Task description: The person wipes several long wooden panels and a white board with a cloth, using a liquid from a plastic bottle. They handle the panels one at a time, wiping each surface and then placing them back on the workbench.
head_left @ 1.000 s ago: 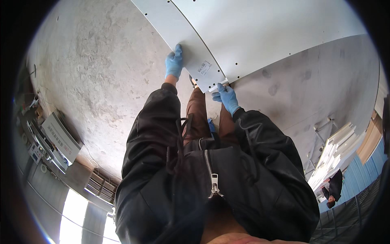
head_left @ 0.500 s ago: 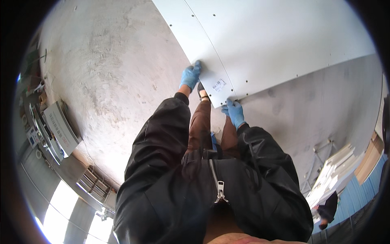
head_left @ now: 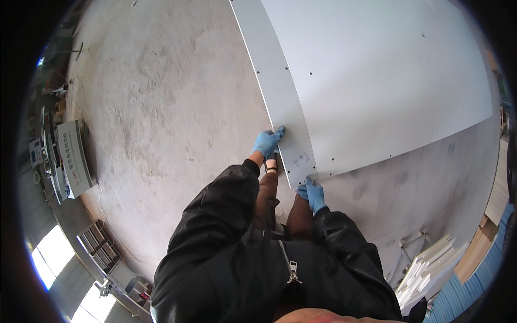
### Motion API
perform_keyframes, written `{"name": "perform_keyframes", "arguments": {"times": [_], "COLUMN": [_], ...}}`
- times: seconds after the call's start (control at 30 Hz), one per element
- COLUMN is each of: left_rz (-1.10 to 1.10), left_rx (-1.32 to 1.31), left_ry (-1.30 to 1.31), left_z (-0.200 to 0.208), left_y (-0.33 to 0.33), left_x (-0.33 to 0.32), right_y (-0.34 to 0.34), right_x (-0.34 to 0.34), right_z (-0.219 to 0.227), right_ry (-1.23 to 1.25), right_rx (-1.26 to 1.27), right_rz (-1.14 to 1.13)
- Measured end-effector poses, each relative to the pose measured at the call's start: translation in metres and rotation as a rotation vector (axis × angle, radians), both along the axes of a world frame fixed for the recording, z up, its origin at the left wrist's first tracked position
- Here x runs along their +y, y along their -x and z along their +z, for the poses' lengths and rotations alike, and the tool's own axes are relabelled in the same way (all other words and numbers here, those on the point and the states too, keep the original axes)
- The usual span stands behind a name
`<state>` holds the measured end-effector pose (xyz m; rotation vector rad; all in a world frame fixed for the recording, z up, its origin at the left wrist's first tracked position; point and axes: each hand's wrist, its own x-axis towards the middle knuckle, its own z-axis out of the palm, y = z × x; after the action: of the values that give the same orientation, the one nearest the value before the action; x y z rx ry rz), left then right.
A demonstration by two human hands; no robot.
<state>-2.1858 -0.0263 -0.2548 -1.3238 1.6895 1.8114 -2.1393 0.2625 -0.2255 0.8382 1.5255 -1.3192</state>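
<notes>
A narrow white board (head_left: 288, 107) with small dark holes and a printed label (head_left: 300, 160) runs along the left side of a broad white panel (head_left: 377, 81). A dark seam lies between them; whether they are joined I cannot tell. My left hand (head_left: 266, 142), in a blue glove, grips the narrow board's left edge, thumb on top and the other fingers partly hidden. At the near end, my gloved right hand (head_left: 313, 194) holds the short edge by the corner, its fingers partly under the board. Both hands are closed on it, close in front of my legs.
Grey concrete floor (head_left: 167, 107) spreads to the left. A grey machine (head_left: 75, 159) and a metal rack (head_left: 99, 245) stand along the left side. At lower right, white boards (head_left: 431, 264) lean near a metal frame (head_left: 404, 253), with brown boards (head_left: 476, 250) beyond.
In the picture, the board's near end and both hands have come down toward my body and slightly right. My view has shifted too. Both hands keep their grip.
</notes>
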Motion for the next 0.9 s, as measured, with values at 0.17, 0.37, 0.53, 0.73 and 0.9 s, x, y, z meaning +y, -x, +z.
{"name": "perform_keyframes", "arguments": {"times": [0.17, 0.37, 0.53, 0.73, 0.9], "left_rz": [-0.205, -0.032, 0.319, 0.261, 0.354], "left_rx": [-0.02, 0.124, 0.475, 0.364, 0.581], "left_ry": [0.083, -0.298, -0.601, -0.26, -0.202], "left_z": [0.065, 0.097, 0.097, 0.124, 0.182], "left_y": [0.013, 0.016, 0.048, 0.073, 0.028], "left_x": [-0.006, -0.024, -0.043, -0.067, -0.071], "right_y": [-0.006, -0.017, -0.013, 0.004, 0.036], "right_x": [-0.003, 0.008, 0.013, 0.0, 0.002], "right_z": [0.008, 0.006, 0.009, 0.024, 0.03], "right_ry": [0.005, 0.364, 0.481, 0.532, 0.454], "right_rx": [-0.1, -0.29, -0.182, -0.113, -0.116], "right_rz": [-0.151, -0.517, -0.522, -0.437, -0.272]}}
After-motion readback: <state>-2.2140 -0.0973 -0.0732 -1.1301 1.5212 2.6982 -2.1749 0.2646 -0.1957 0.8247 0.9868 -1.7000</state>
